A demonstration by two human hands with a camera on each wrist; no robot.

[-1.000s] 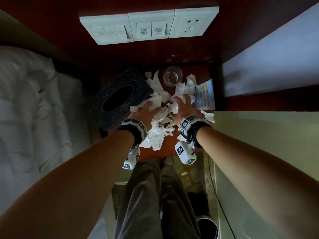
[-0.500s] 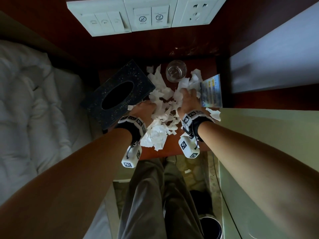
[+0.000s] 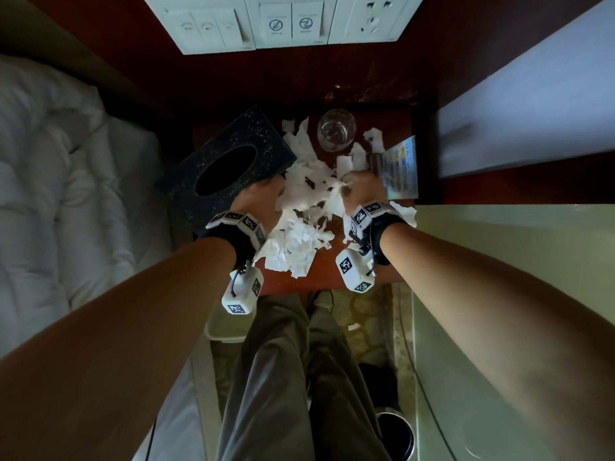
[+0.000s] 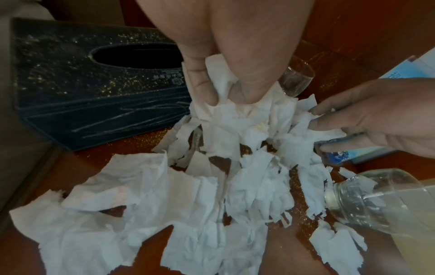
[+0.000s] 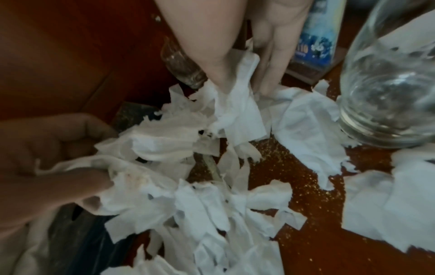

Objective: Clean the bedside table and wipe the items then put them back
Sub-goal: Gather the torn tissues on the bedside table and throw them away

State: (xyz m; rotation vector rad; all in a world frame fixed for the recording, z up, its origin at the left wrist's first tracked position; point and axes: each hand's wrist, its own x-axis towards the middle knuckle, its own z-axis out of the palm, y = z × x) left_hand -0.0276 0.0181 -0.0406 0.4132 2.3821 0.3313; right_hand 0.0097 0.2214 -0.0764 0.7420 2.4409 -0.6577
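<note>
Torn white tissue scraps lie strewn across the red-brown bedside table, the heap running lengthwise from the far edge by the wall toward the near edge. The left hand has its fingers and thumb curled around a bunch of scraps at the left of the heap, beside the black tissue box. That box lies skewed on the table's left side, its long axis slanting from near-left to far-right, its oval slot facing up. The right hand pinches scraps at the heap's right side, fingers pointing down into them. A clear drinking glass stands upright at the far edge, mouth up. A printed card stands along the table's right edge. Fine golden specks dot the bare wood between scraps.
</note>
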